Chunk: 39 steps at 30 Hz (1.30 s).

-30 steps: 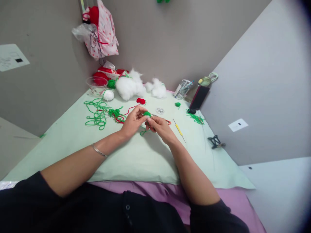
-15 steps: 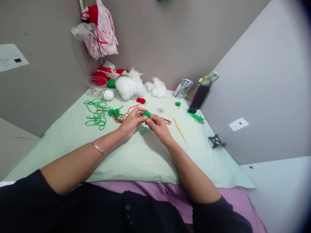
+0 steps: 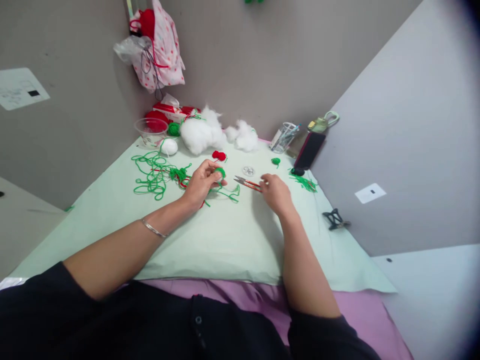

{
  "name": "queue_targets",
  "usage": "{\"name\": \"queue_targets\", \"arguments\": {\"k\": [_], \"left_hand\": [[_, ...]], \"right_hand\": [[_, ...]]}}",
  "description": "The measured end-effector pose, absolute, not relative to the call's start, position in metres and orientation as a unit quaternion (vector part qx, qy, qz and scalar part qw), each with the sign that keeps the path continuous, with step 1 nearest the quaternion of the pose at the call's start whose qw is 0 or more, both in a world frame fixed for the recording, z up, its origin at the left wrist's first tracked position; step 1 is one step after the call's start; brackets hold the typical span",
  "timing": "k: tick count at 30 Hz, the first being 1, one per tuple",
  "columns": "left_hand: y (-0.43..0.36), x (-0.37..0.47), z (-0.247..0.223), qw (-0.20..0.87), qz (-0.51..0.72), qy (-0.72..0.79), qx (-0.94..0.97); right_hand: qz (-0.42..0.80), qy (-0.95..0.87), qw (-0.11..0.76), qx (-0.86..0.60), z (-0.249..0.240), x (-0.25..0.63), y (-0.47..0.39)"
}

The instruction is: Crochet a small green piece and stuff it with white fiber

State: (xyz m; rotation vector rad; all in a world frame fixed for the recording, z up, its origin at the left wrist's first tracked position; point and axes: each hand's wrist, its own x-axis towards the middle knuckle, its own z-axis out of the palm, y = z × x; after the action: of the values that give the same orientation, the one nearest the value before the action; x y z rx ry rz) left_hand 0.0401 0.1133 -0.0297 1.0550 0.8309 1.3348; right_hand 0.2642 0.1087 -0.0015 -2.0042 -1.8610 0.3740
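Note:
My left hand (image 3: 200,184) is closed round a small green crocheted piece (image 3: 220,173), gripped between thumb and fingers. Green yarn ends (image 3: 232,193) trail from it to the right over the cloth. My right hand (image 3: 275,192) has its fingers at the handle end of orange-handled scissors (image 3: 248,183), whose blades point left toward the green piece. Whether the scissors are lifted off the cloth is not clear. A round clear case (image 3: 248,171) lies just beyond the scissors. Past my left hand sits a small red crocheted piece (image 3: 219,156).
Tangled green yarn (image 3: 150,175) spreads on the left. White stuffing (image 3: 200,131), a plastic tub (image 3: 150,132) and a tissue box (image 3: 168,112) stand at the back. A clear cup (image 3: 284,137), a phone (image 3: 309,150) and green yarn scraps (image 3: 305,183) are at the right.
My right hand has left the green piece and moved right to the scissors' handles. My left hand still holds the piece, slightly further left. The yellow hook is no longer visible.

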Motion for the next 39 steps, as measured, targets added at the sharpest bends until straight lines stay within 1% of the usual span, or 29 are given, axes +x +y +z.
{"name": "queue_targets", "arguments": {"k": [4,6,8,10,12,15,18,19,20,21,23,24,29,34,39], "left_hand": [[0.111,0.038,-0.028,0.579,0.558,0.353,0.478],[0.111,0.038,-0.028,0.578,0.547,0.353,0.493],[0.110,0.039,-0.028,0.574,0.539,0.352,0.506],[0.110,0.039,-0.028,0.569,0.536,0.350,0.516],[0.110,0.040,-0.029,0.564,0.534,0.350,0.523],[0.108,0.041,-0.031,0.558,0.523,0.362,0.533],[0.108,0.041,-0.033,0.549,0.510,0.379,0.542],[0.108,0.041,-0.034,0.545,0.509,0.384,0.545],[0.108,0.041,-0.034,0.540,0.508,0.387,0.547],[0.109,0.040,-0.034,0.536,0.509,0.390,0.550],[0.109,0.040,-0.034,0.527,0.511,0.390,0.555],[0.109,0.040,-0.034,0.524,0.511,0.390,0.558],[0.108,0.042,-0.034,0.512,0.510,0.393,0.569],[0.105,0.043,-0.034,0.499,0.504,0.401,0.580],[0.104,0.044,-0.037,0.493,0.503,0.405,0.583]], "right_hand": [[0.094,-0.606,0.107,-0.783,-0.006,0.301,0.115],[0.094,-0.592,0.089,-0.796,-0.009,0.308,0.117],[0.098,-0.586,0.091,-0.799,-0.010,0.310,0.118],[0.108,-0.591,0.114,-0.791,-0.008,0.307,0.119],[0.134,-0.609,0.155,-0.766,-0.003,0.300,0.118],[0.211,-0.647,0.228,-0.697,0.007,0.282,0.112],[0.290,-0.671,0.281,-0.622,0.012,0.257,0.100],[0.330,-0.677,0.300,-0.585,0.012,0.249,0.095],[0.408,-0.671,0.334,-0.521,0.011,0.241,0.091],[0.468,-0.663,0.343,-0.473,0.009,0.235,0.087],[0.537,-0.650,0.335,-0.420,0.006,0.225,0.081],[0.547,-0.649,0.329,-0.414,0.003,0.222,0.080],[0.547,-0.632,0.341,-0.429,-0.004,0.216,0.080],[0.604,-0.560,0.366,-0.433,-0.003,0.213,0.084],[0.639,-0.522,0.366,-0.430,-0.003,0.213,0.087]]}}
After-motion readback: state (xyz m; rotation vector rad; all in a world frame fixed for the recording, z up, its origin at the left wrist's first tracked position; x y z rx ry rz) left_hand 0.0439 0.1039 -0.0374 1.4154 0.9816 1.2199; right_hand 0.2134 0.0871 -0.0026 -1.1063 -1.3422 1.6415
